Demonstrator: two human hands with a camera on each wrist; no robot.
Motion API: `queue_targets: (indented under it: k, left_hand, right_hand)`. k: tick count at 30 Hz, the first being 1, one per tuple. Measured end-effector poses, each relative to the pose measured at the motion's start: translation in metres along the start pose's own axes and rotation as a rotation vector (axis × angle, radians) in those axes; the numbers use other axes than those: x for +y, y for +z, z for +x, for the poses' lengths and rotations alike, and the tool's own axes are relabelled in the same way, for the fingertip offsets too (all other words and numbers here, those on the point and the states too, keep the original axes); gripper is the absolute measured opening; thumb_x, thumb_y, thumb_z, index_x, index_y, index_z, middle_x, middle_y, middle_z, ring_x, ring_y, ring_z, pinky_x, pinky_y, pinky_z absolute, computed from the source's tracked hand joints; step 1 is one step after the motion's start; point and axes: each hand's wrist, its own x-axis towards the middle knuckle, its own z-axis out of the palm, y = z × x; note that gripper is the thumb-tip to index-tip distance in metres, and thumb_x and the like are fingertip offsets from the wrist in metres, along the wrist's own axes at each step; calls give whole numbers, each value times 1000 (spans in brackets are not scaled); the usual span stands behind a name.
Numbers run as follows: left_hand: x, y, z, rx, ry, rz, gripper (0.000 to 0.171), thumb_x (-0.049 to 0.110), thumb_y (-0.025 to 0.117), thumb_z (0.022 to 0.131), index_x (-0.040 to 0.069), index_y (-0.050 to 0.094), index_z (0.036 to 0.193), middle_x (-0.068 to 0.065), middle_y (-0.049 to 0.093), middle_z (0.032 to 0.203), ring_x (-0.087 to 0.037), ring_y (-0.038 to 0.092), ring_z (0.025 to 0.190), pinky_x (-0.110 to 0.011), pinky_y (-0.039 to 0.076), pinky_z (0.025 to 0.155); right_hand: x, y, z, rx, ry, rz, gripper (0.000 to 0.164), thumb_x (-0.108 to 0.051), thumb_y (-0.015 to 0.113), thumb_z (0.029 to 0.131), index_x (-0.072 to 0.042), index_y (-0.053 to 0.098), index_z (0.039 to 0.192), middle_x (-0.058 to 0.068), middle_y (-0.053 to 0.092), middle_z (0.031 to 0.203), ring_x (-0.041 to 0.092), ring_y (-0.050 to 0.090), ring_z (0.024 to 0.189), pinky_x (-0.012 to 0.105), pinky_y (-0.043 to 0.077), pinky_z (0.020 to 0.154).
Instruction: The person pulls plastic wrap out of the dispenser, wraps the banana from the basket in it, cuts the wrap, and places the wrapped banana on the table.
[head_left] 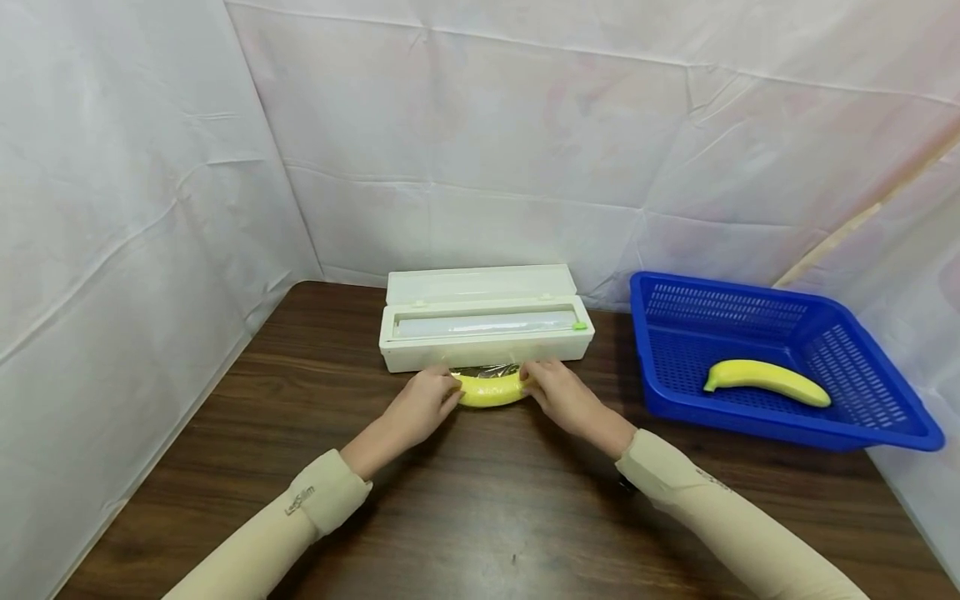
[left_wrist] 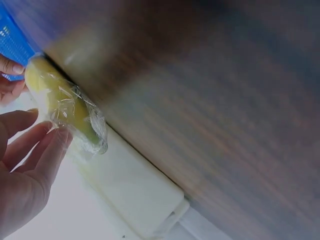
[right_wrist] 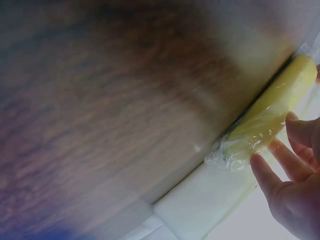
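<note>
A yellow banana (head_left: 491, 391) covered in clear, wrinkled plastic wrap (left_wrist: 97, 122) lies crosswise between both hands, just in front of the white wrap dispenser (head_left: 487, 350). At its left end, my left hand (head_left: 422, 402) holds the wrapped banana with bent fingers and thumb. My right hand (head_left: 566, 396) grips the opposite end in much the same way. Loose, crumpled film sticks out past the banana's tip in the right wrist view, where the fingertips (right_wrist: 257, 159) touch the covering. Behind the banana, a shiny strip of film (head_left: 487, 371) reaches toward the dispenser.
The dispenser's lid (head_left: 480, 285) stands raised, showing a roll of wrap (head_left: 487, 324) and a small green slider (head_left: 579, 326). To the right, a blue plastic basket (head_left: 750, 429) holds another banana (head_left: 768, 380). White cloth (head_left: 465, 125) hangs behind the dark wooden table (head_left: 465, 517).
</note>
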Motion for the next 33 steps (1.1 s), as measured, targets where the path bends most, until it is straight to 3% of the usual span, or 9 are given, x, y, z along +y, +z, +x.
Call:
queue_targets:
  k: [5, 13, 18, 21, 25, 29, 33]
  left_hand:
    - [6, -4, -7, -26, -23, -71, 5, 2, 77, 95, -2, 81, 95, -8, 71, 90, -19, 68, 82, -31, 60, 72]
    - [7, -16, -13, -33, 27, -149, 8, -5, 74, 94, -2, 81, 94, -11, 76, 92, -20, 72, 84, -29, 61, 73]
    - [0, -34, 0, -41, -28, -216, 13, -4, 72, 96, -6, 80, 105, -15, 79, 97, -21, 74, 82, -29, 61, 71]
    - [0, -42, 11, -46, -86, -199, 17, -1, 72, 98, -7, 78, 112, -17, 78, 103, -23, 74, 85, -33, 62, 74]
    - [-1, -38, 26, -115, -135, -170, 21, 3, 71, 100, -6, 77, 117, -20, 77, 115, -31, 75, 102, -42, 62, 86]
    - [-3, -27, 36, -180, -137, -142, 10, 5, 73, 99, -1, 78, 105, -13, 78, 102, -24, 70, 88, -41, 59, 78]
    - [-4, -19, 41, -195, -152, -131, 5, 2, 74, 97, 3, 77, 99, -9, 76, 96, -21, 68, 83, -37, 57, 75]
  right_hand:
    - [-6, -5, -8, -19, -22, 3, 18, -4, 80, 93, -6, 67, 104, 7, 76, 97, 26, 66, 89, 42, 57, 81]
    - [-13, -13, -18, -11, -53, 31, 21, 1, 80, 92, -3, 67, 108, 9, 74, 103, 27, 70, 96, 42, 60, 84]
    - [-12, -22, -10, 32, -31, 76, 20, 1, 79, 93, -1, 69, 110, 12, 72, 109, 28, 71, 101, 44, 60, 85]
    - [-9, -25, 1, 25, 2, 110, 20, -1, 78, 94, 1, 70, 111, 15, 73, 108, 30, 72, 98, 46, 60, 83]
    - [-6, -22, 20, -78, 78, 143, 24, -8, 76, 98, 4, 71, 117, 19, 75, 113, 33, 72, 102, 47, 60, 89]
    - [-6, -15, 35, -195, 132, 160, 25, -12, 74, 100, 4, 73, 120, 19, 75, 117, 32, 73, 107, 45, 60, 93]
    - [-7, -14, 43, -224, 139, 167, 15, -6, 72, 101, 2, 75, 113, 16, 77, 111, 30, 74, 104, 43, 60, 92]
